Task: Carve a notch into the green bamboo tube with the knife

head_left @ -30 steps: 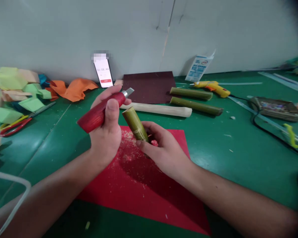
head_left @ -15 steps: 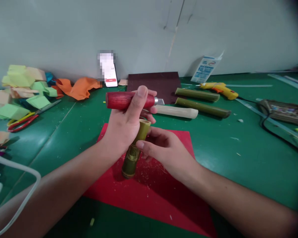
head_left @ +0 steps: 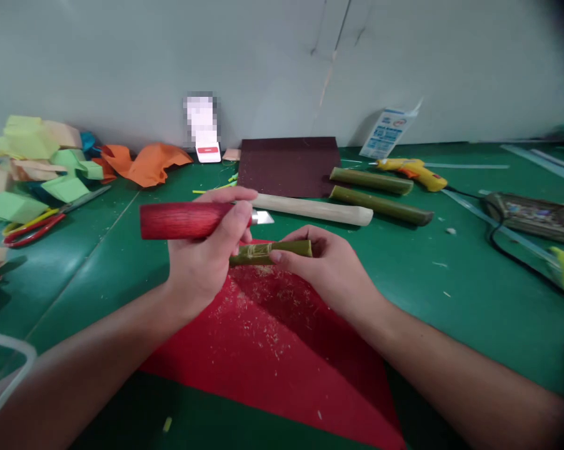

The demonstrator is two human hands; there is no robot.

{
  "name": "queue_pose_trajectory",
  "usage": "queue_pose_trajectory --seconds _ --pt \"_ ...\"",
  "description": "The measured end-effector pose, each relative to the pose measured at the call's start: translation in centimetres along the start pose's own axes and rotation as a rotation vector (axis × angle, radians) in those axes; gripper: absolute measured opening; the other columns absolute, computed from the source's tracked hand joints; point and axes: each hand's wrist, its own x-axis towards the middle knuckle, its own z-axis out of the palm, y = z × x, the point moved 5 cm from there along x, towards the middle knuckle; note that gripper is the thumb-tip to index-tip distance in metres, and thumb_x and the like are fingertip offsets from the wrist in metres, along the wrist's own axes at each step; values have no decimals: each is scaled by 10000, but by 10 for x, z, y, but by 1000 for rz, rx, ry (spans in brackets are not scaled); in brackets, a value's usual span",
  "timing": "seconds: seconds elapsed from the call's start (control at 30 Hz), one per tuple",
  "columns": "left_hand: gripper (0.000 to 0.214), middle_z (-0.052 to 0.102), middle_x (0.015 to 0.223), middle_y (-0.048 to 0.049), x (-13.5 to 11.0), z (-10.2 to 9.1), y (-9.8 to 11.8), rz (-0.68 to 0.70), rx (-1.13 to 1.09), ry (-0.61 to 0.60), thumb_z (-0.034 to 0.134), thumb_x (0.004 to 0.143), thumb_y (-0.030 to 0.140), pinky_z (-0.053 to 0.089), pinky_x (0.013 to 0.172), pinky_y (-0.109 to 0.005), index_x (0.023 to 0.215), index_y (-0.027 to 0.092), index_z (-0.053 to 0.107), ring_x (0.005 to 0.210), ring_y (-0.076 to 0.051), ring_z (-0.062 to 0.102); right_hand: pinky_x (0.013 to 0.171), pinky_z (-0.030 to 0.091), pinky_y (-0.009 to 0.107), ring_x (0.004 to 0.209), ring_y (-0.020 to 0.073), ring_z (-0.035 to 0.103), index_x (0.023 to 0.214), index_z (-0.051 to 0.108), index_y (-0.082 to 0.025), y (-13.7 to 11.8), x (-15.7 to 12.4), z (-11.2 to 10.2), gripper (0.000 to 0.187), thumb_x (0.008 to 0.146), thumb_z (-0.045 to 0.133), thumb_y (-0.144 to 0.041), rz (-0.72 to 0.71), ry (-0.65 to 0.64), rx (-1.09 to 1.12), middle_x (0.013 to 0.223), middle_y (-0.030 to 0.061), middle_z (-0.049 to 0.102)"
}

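My left hand (head_left: 207, 250) is closed around a carving knife (head_left: 183, 220) with a thick red wooden handle; its short slanted blade points right. In my right hand (head_left: 324, 259) is a green bamboo tube (head_left: 256, 252), pinched between thumb and fingers and lying nearly level. Pale lines are scored round its middle. The tube's left end passes behind my left hand, and I cannot tell whether those fingers touch it. Below both hands a red sheet (head_left: 272, 387) is strewn with fine shavings.
Behind the hands lie a peeled pale stick (head_left: 314, 209), two split bamboo pieces (head_left: 380, 205) and a dark brown board (head_left: 286, 165). A yellow glue gun (head_left: 417, 172) trails a black cord at right. Scissors (head_left: 38, 228), folded papers (head_left: 29, 140) and a propped phone (head_left: 204, 128) stand at left.
The bamboo tube has turned from steeply slanted to nearly level, its open end now at the right. My left hand with the knife has moved left and down.
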Motion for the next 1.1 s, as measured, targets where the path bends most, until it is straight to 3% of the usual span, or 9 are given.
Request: queue_pose_trajectory --seconds 0.07,0.2,0.33,0.43,0.6,0.77,1.1 --pt "219 587 611 25 -3 2 -9 -49 6 -46 673 857 430 425 447 -221 880 214 699 484 -81 501 485 364 258 554 126 506 768 599 -196 -2 1 -2 313 686 759 -453 -68 -10 -193 643 -8 617" --pt "220 603 657 27 -5 2 -25 -81 21 -35 722 814 413 467 505 -216 760 211 652 516 -78 521 552 370 273 636 137 515 771 633 -198 -10 -1 1 193 726 729 -359 -344 -24 -560 737 10 613" --pt "274 614 627 10 -7 4 -36 -98 0 -100 615 874 425 443 442 -216 742 190 660 471 -82 523 636 383 304 749 184 535 795 675 -187 -9 -3 7 166 786 673 -353 -472 -98 -775 773 44 615" --pt "284 617 592 -1 -10 5 -41 -79 54 -215 566 901 377 453 470 -219 732 175 672 504 -100 562 637 384 312 750 191 534 822 680 -169 -7 -3 9 184 828 605 -337 -470 -147 -833 778 57 617" --pt "210 649 632 -2 -12 5 -36 25 260 -285 584 879 304 493 565 -244 719 190 660 578 -122 594 692 412 348 789 221 547 888 705 -137 -10 -8 16 266 890 519 -327 -517 -187 -924 831 103 646" --pt "180 692 645 -2 -11 11 -23 95 488 -343 646 810 323 492 550 -255 675 206 669 574 -137 614 750 429 371 821 243 554 881 707 -136 -9 -10 20 248 864 505 -279 -531 -225 -975 825 115 657" --pt "173 695 685 7 -13 11 -29 106 495 -395 612 872 312 499 578 -242 749 212 681 612 -129 628 719 420 361 808 233 554 934 705 -127 -9 -12 21 271 876 498 -292 -562 -239 -925 835 113 651"
